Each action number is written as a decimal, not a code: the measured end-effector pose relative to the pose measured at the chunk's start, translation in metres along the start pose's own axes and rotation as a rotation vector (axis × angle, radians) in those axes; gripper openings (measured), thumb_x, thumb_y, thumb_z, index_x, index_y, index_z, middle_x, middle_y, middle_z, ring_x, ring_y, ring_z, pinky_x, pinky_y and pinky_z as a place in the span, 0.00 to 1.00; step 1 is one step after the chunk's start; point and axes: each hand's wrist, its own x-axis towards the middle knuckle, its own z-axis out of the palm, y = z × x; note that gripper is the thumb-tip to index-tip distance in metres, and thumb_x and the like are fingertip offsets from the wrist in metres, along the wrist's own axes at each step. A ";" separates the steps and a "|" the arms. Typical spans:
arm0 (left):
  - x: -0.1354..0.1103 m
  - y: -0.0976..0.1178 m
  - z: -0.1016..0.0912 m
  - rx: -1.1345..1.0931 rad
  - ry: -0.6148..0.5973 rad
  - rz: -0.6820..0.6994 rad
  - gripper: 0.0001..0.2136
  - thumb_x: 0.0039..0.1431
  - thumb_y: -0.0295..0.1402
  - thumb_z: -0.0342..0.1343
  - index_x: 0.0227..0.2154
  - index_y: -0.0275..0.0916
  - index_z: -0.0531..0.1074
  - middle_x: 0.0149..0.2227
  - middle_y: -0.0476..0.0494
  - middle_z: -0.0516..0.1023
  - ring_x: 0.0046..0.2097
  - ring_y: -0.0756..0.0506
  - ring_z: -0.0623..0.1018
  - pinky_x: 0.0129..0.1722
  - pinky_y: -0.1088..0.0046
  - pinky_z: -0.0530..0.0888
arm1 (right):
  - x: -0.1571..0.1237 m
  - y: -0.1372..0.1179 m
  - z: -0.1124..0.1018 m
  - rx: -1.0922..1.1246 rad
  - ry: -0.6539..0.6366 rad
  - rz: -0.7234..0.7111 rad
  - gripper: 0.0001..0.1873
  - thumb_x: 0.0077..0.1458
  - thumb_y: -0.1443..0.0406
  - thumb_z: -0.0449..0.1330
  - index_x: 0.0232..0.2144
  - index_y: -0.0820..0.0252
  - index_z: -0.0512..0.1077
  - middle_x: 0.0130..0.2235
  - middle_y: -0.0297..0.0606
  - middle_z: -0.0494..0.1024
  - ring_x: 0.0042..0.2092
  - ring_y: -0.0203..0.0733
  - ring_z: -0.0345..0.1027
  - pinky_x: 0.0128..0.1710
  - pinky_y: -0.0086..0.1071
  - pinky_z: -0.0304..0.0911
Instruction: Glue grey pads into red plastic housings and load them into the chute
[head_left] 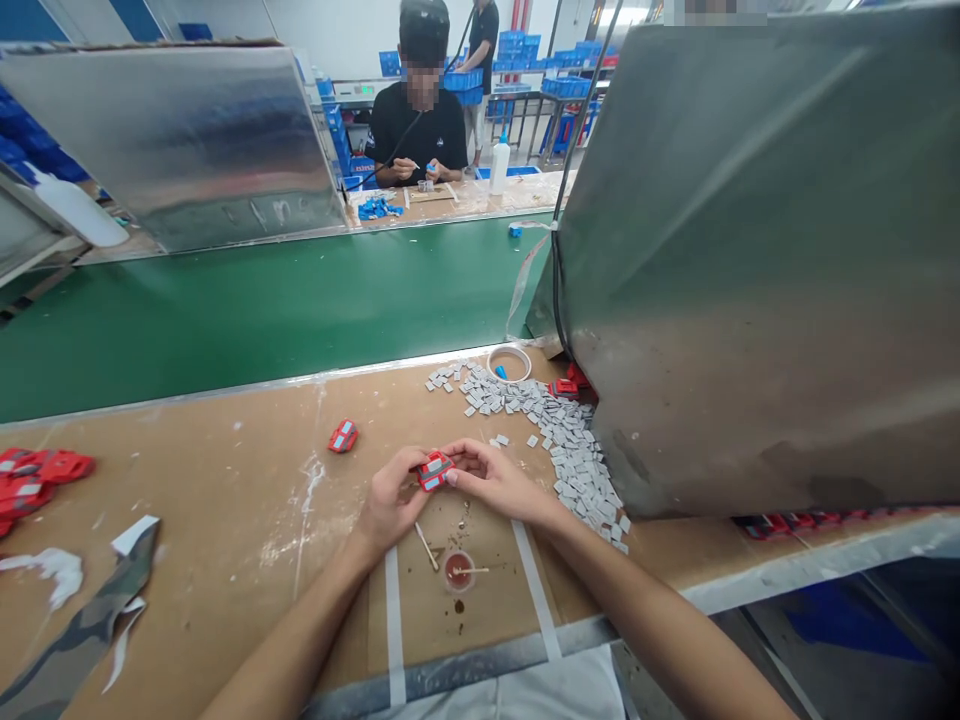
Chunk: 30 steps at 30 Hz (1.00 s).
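Observation:
Both my hands meet over the brown worktop around one small red plastic part [435, 470] with grey inserts. My left hand [394, 497] grips its left side with closed fingers. My right hand [491, 480] pinches its right end. Just below the hands lie a thin stick [427, 546] and a small round cap of reddish glue [458, 571] with another stick across it. A second red part [343, 436] lies alone to the left of my hands. A heap of several small grey pieces [559, 440] spreads to the right.
A big metal hood [757, 260] stands at right, another [172, 140] at back left. A green conveyor belt [262, 300] runs behind the worktop. Red parts [34, 478] pile at the left edge. A tape ring [509, 362] lies near the belt. Another person [418, 110] works opposite.

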 end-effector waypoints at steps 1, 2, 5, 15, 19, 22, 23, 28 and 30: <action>0.001 0.000 0.000 -0.010 0.009 0.007 0.05 0.62 0.30 0.55 0.40 0.40 0.70 0.45 0.39 0.79 0.47 0.44 0.79 0.47 0.69 0.76 | 0.000 0.000 0.001 0.013 -0.016 0.001 0.17 0.58 0.57 0.63 0.46 0.59 0.70 0.44 0.41 0.78 0.44 0.41 0.74 0.47 0.36 0.69; 0.001 0.000 0.000 -0.025 0.005 0.011 0.05 0.62 0.30 0.56 0.40 0.40 0.70 0.45 0.39 0.79 0.47 0.44 0.79 0.46 0.69 0.76 | 0.000 0.000 0.001 0.012 -0.010 -0.006 0.17 0.58 0.58 0.63 0.46 0.59 0.70 0.44 0.41 0.78 0.44 0.41 0.74 0.47 0.36 0.69; 0.005 0.000 -0.003 -0.087 -0.056 -0.008 0.10 0.60 0.31 0.60 0.43 0.39 0.72 0.48 0.37 0.77 0.49 0.43 0.78 0.48 0.67 0.76 | 0.000 0.002 0.001 -0.100 0.089 -0.051 0.15 0.57 0.61 0.63 0.45 0.60 0.70 0.43 0.41 0.77 0.43 0.41 0.74 0.44 0.36 0.70; 0.010 -0.006 -0.004 -0.263 -0.040 -0.130 0.06 0.61 0.35 0.60 0.35 0.37 0.76 0.43 0.37 0.79 0.47 0.42 0.79 0.49 0.65 0.74 | 0.000 0.008 0.007 -0.316 0.172 -0.175 0.12 0.58 0.67 0.61 0.46 0.59 0.71 0.44 0.41 0.72 0.44 0.41 0.74 0.47 0.38 0.73; 0.011 -0.008 -0.004 -0.288 -0.043 -0.158 0.08 0.61 0.37 0.60 0.34 0.37 0.77 0.43 0.36 0.79 0.47 0.41 0.79 0.49 0.64 0.73 | 0.000 0.008 0.007 -0.352 0.160 -0.218 0.11 0.59 0.68 0.60 0.45 0.59 0.72 0.43 0.40 0.71 0.44 0.41 0.74 0.48 0.38 0.73; 0.012 -0.011 -0.006 -0.331 -0.068 -0.180 0.08 0.60 0.37 0.62 0.33 0.36 0.77 0.43 0.36 0.79 0.46 0.41 0.78 0.48 0.65 0.73 | 0.001 0.007 0.005 -0.406 0.154 -0.240 0.10 0.59 0.69 0.61 0.44 0.60 0.73 0.42 0.40 0.72 0.44 0.41 0.73 0.47 0.37 0.73; 0.012 -0.011 -0.007 -0.349 -0.082 -0.191 0.09 0.59 0.37 0.62 0.33 0.36 0.77 0.43 0.37 0.79 0.46 0.42 0.78 0.48 0.65 0.73 | 0.001 0.008 0.005 -0.413 0.147 -0.242 0.10 0.59 0.69 0.62 0.44 0.60 0.73 0.42 0.40 0.72 0.44 0.41 0.73 0.46 0.37 0.73; 0.013 -0.012 -0.012 -0.397 -0.126 -0.232 0.09 0.57 0.38 0.64 0.29 0.36 0.78 0.41 0.37 0.79 0.44 0.43 0.78 0.46 0.66 0.72 | 0.002 0.010 0.003 -0.433 0.112 -0.237 0.11 0.58 0.70 0.62 0.45 0.60 0.73 0.41 0.40 0.71 0.44 0.41 0.72 0.47 0.38 0.72; 0.013 -0.012 -0.013 -0.396 -0.129 -0.233 0.09 0.57 0.38 0.64 0.29 0.36 0.78 0.42 0.37 0.78 0.44 0.43 0.78 0.46 0.67 0.72 | 0.002 0.010 0.003 -0.428 0.111 -0.235 0.11 0.58 0.70 0.62 0.45 0.60 0.73 0.41 0.40 0.71 0.44 0.41 0.71 0.47 0.37 0.72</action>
